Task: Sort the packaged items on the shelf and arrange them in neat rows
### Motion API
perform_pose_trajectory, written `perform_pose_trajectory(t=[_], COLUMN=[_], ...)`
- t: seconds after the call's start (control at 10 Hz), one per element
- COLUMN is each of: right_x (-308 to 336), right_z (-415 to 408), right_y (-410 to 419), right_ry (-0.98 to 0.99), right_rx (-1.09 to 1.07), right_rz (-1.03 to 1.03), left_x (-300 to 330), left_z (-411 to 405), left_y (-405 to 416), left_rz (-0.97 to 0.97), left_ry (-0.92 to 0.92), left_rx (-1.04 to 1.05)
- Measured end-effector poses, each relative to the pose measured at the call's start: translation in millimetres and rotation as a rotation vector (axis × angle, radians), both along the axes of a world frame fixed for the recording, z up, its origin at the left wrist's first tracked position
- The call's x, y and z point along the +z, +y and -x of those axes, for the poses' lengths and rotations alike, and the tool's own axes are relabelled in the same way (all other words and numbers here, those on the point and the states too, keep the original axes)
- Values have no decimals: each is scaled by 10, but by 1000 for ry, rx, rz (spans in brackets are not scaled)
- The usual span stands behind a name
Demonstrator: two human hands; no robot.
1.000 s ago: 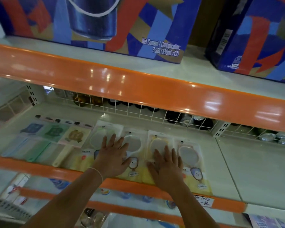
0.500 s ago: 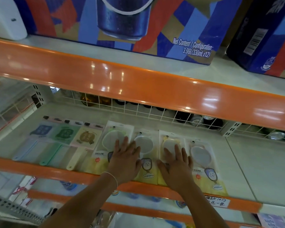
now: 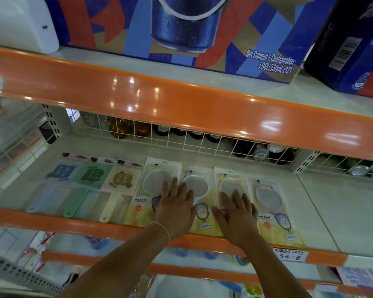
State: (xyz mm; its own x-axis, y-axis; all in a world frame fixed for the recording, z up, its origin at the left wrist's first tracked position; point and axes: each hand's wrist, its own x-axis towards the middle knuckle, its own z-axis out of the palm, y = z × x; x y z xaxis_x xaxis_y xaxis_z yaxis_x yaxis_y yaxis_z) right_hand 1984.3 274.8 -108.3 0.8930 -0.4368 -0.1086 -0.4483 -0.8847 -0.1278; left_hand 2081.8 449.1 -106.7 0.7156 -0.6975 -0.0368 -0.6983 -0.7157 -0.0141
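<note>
While I watched the head feed, left hand (image 3: 175, 208) lay flat, fingers straight, pressing the green (image 3: 157, 186) and white mirror packs (image 3: 197, 190). Right hand (image 3: 238, 214) lay flat on the yellow mirror pack (image 3: 228, 183), gripping nothing. Packs sat side by side on the shelf (image 3: 323, 211), next to three comb packs (image 3: 88, 179).

Left hand (image 3: 177, 208) flat across two mirror packs; right hand (image 3: 237, 212) flat on yellow-rimmed mirror pack (image 3: 229, 186), shelf (image 3: 323, 211)
</note>
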Motion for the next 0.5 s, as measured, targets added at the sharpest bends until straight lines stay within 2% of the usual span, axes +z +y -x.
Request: perform_pose_trajectory(t=[0.2, 0.3, 0.5], right_x=[109, 196, 323], right_z=[62, 108, 154], right_y=[57, 123, 118], right_ry=[-8, -80, -284], right_rx=[-66, -99, -81], right_rz=[-75, -130, -113], left_x=[118, 172, 411], left_z=[98, 101, 119], left_y=[9, 8, 7], left_rz=[-5, 6, 4], left_ry=[16, 55, 80], left_rx=[-66, -71, -67])
